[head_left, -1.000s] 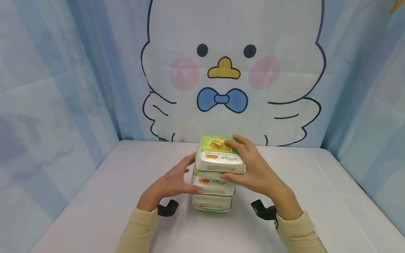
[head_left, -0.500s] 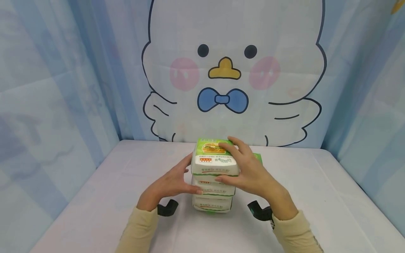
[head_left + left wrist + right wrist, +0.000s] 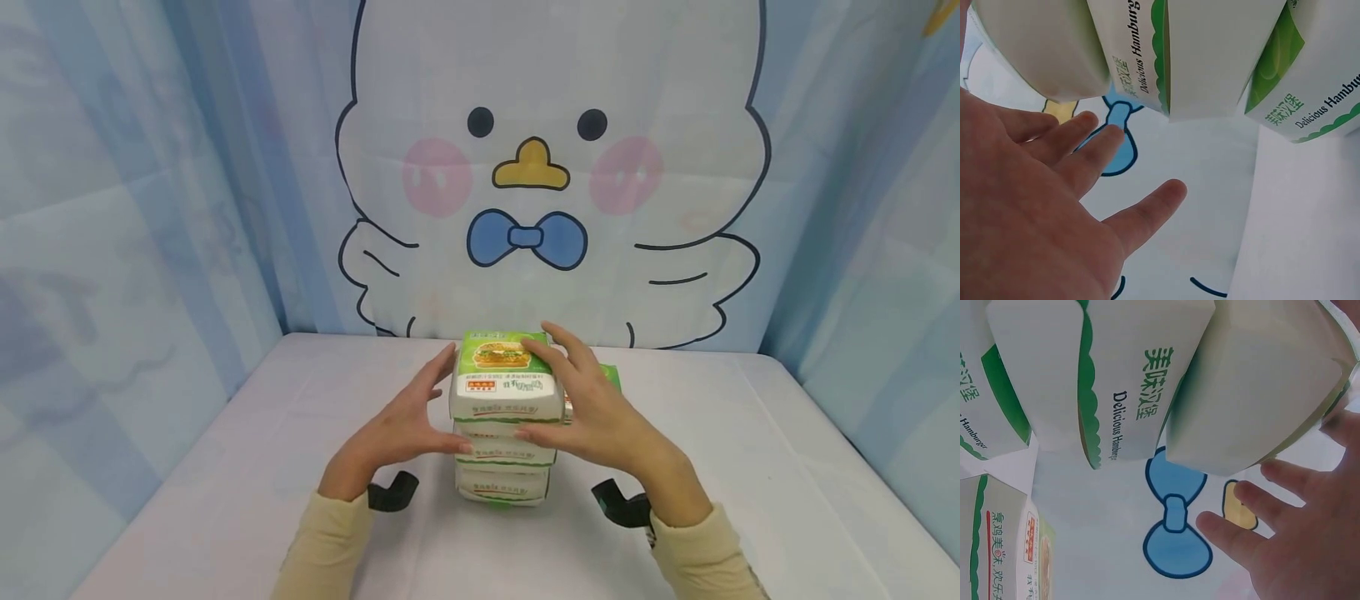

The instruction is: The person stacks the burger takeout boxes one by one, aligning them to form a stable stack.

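Observation:
Three white-and-green paper hamburger boxes stand in a stack; the top box point(image 3: 504, 387) has a burger picture on its lid. Below it sit the middle box point(image 3: 502, 452) and the bottom box point(image 3: 502, 483). My left hand point(image 3: 397, 423) is at the stack's left side, fingers extended and spread, its thumb tip beside the middle box's front. At the right side, my right hand point(image 3: 611, 408) has straight, spread fingers. Its index finger overlaps the top box's lid in the head view, and its thumb lies in front, near the seam below that box.
Another burger box point(image 3: 1004, 537) stands apart to the right of the stack, mostly hidden behind the right hand in the head view. A white-covered table point(image 3: 225, 517) meets a cartoon-printed curtain point(image 3: 690, 167) at the back. Black camera mounts point(image 3: 621, 504) sit at both wrists.
The top box has come down leftward and now sits squarer on the stack. My right hand moved left with it, then slightly back from it. The separate box behind has come into view.

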The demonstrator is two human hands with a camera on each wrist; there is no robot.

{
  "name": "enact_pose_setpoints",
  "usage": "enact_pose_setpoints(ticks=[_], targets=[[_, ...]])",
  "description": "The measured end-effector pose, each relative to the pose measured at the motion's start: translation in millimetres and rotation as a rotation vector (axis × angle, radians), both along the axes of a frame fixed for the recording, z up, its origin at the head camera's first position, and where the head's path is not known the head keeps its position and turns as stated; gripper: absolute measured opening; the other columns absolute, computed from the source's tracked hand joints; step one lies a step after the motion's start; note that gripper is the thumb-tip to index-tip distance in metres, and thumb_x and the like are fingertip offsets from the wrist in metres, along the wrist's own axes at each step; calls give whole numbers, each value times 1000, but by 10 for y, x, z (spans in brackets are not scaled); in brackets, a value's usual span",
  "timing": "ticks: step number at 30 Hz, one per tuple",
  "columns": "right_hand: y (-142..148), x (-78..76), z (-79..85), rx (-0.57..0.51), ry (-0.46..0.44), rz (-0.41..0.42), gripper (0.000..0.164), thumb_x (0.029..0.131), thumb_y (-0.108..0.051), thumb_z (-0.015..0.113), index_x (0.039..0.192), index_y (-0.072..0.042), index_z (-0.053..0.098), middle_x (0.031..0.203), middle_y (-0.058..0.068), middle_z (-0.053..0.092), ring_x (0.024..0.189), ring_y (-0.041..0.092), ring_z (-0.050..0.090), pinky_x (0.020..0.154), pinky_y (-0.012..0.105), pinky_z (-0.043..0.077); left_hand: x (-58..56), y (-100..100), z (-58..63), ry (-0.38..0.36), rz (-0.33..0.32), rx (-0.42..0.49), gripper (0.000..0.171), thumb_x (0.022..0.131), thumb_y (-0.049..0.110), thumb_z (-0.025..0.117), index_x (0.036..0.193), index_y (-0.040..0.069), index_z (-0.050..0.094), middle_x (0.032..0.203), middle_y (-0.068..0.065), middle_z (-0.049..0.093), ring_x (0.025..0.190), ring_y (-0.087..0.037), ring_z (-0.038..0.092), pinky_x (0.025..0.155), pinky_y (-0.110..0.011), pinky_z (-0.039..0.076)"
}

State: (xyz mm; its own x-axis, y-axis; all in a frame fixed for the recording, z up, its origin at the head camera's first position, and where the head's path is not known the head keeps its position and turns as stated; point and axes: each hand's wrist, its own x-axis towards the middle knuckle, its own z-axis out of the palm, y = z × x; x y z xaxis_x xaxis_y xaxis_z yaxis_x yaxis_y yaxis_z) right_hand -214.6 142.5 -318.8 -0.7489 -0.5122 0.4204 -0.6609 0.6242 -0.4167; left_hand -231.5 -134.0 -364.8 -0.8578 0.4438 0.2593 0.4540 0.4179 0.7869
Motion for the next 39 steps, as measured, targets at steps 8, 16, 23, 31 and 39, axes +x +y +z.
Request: enact_pose_setpoints(ticks=[8, 16, 23, 31, 39], targets=[[82, 13, -28, -25, -23, 4, 100, 76, -51, 82, 155, -36, 23, 166, -3, 8, 147, 34, 23, 105, 67, 40, 9, -18, 38, 71, -7, 35, 126, 70, 33, 91, 160, 23, 4, 167, 0, 15, 154, -24, 19, 119, -55, 32], [251, 8, -90, -74, -66, 11, 108, 75, -47, 84, 157, -37, 14, 166, -5, 7, 150, 31, 17, 108, 70, 34, 12, -20, 58, 123, -29, 80, 118, 76, 28, 86, 160, 24, 4, 167, 1, 13, 154, -24, 18, 119, -55, 31], [440, -33, -238, -90, -86, -44, 99, 82, -37, 78, 158, -33, 15, 165, 3, 9, 147, 38, 21, 104, 75, 35, 1, 2, 47, 119, -14, 111, 112, 78, 32, 84, 160, 28, 7, 167, 3, 14, 154, -22, 18, 120, -54, 30], [599, -121, -328, -73, -134, -145, 88, 88, -39, 69, 158, -27, 17, 165, 10, 10, 146, 44, 21, 103, 79, 30, 11, -5, 42, 115, -26, 156, 110, 79, 43, 81, 159, 31, 7, 167, 2, 14, 154, -23, 18, 120, -56, 29], [685, -219, -461, -32, -197, -235, 86, 90, -47, 66, 157, -18, 22, 164, 18, 9, 147, 49, 16, 102, 81, 26, 9, 46, 44, 104, -18, 178, 104, 82, 49, 76, 159, 33, 8, 167, 3, 14, 154, -23, 19, 120, -55, 29]])
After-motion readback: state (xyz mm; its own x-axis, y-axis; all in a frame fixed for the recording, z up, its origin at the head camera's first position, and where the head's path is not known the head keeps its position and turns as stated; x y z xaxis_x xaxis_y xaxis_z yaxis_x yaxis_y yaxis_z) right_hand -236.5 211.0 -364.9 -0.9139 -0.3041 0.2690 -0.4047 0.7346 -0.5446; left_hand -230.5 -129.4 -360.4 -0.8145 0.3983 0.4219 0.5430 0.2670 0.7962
